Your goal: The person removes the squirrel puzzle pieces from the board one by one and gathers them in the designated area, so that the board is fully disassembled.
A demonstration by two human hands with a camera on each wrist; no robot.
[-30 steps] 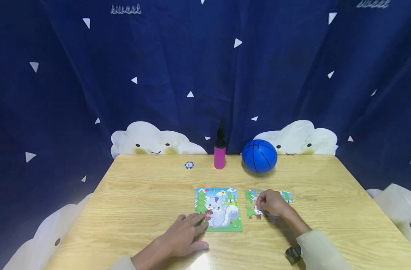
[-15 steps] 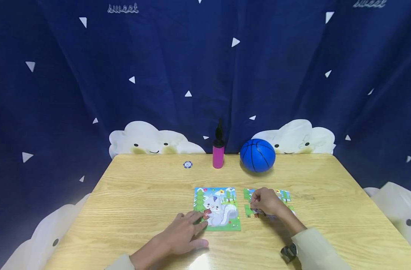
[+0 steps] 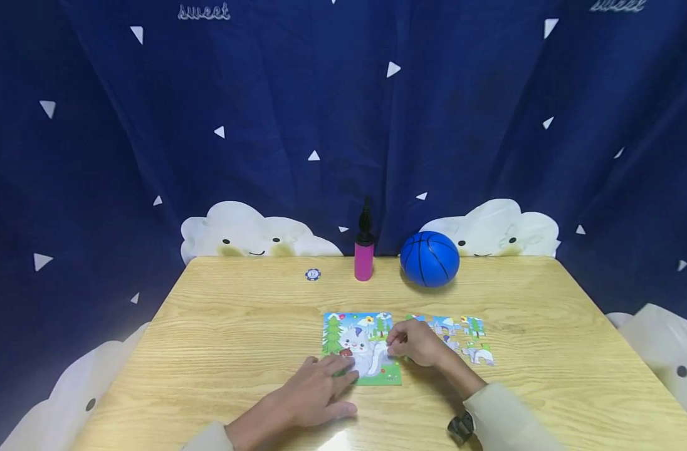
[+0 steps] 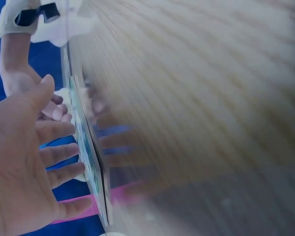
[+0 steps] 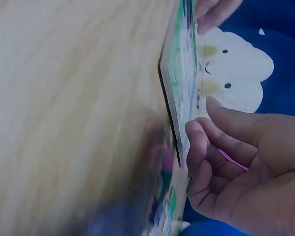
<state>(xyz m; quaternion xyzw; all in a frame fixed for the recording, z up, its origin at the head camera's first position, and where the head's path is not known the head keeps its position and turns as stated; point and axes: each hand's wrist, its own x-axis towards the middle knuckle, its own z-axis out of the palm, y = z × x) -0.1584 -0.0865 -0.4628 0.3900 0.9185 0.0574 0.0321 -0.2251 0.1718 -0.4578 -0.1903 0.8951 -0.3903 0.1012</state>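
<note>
On the table lies a square picture board [image 3: 388,376] with a grey squirrel, fir trees and a nut. My left hand [image 3: 312,391] rests its straight, spread fingertips on the board's lower left part. At the board's right edge is my right hand [image 3: 419,343], its fingers loosely curled. The right wrist view shows a gap between thumb [image 5: 231,118] and fingers, with nothing visible in it. Loose jigsaw pieces [image 3: 479,355] lie right of the board, in two rough rows; the right hand hides the leftmost ones in the head view.
Behind the board stand a pink hand pump [image 3: 364,260] with a black top and a blue basketball [image 3: 430,259]. A blue and white poker chip [image 3: 313,274] lies further left. A dark blue curtain [image 3: 287,106] hangs behind the wooden table [image 3: 236,326].
My right hand has moved left from over the jigsaw pieces to the board's right edge, uncovering several pieces. The left hand has shifted slightly right on the board.
</note>
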